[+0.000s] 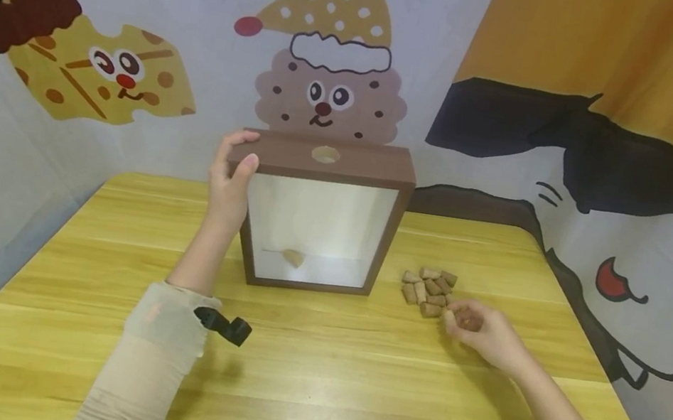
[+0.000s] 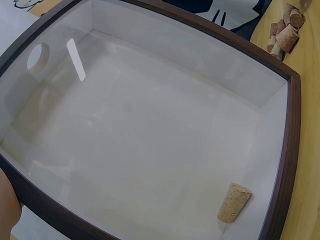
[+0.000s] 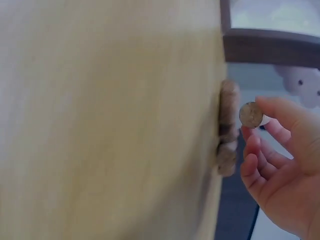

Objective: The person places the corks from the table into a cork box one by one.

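A brown-framed box with a see-through front stands upright on the table, a round hole in its top. One cork lies inside, on the box's floor. My left hand grips the box's upper left corner, thumb at the front edge and fingers over the top. To the right of the box lies a pile of corks. Beside that pile, my right hand pinches a single cork between thumb and fingers; the right wrist view shows its round end.
The yellow wooden table reaches back to a cloth backdrop printed with cartoon figures. Black wrist mounts sit on both sleeves.
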`<state>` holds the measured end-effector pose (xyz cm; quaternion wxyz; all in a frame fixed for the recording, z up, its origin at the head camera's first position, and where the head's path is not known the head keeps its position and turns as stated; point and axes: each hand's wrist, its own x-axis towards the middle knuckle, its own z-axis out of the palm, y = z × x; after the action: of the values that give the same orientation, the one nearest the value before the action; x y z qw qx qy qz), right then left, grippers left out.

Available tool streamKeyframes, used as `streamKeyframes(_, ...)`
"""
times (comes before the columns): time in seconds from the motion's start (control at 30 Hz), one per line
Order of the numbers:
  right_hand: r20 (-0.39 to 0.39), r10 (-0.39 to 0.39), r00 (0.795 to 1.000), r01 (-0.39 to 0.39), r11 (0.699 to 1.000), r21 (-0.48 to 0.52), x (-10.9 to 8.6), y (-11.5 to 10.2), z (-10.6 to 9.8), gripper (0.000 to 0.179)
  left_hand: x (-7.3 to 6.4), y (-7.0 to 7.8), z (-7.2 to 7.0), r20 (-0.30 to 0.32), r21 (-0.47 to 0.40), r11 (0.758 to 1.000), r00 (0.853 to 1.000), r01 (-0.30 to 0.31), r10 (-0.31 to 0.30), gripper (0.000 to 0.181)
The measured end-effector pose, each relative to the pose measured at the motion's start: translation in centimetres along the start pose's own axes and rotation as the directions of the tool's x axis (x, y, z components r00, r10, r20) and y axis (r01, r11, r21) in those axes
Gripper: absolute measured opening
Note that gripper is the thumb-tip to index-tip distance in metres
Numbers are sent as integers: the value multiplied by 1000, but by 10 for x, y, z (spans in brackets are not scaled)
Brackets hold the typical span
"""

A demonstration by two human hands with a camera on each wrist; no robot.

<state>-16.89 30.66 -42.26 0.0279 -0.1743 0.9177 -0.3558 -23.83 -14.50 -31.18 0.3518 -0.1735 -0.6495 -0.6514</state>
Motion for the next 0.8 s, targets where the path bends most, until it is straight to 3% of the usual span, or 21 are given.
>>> streamKeyframes(0.17,-85,-69,994,69,998,-9,1,-24,-4,31,-1,6,2,2,-20,1000,1000,-1,1,65)
streamKeyframes(0.43,-175,-135,975,142,989,29,7,-78,-14,32,1,-1,1,-4,-11,1000,1000,-5,4,69)
streamKeyframes(0.8,-291,-290,912,325,942,81,14,-153,-27,38,1,1,0,-8,-21,1000,1000,-6,6,64)
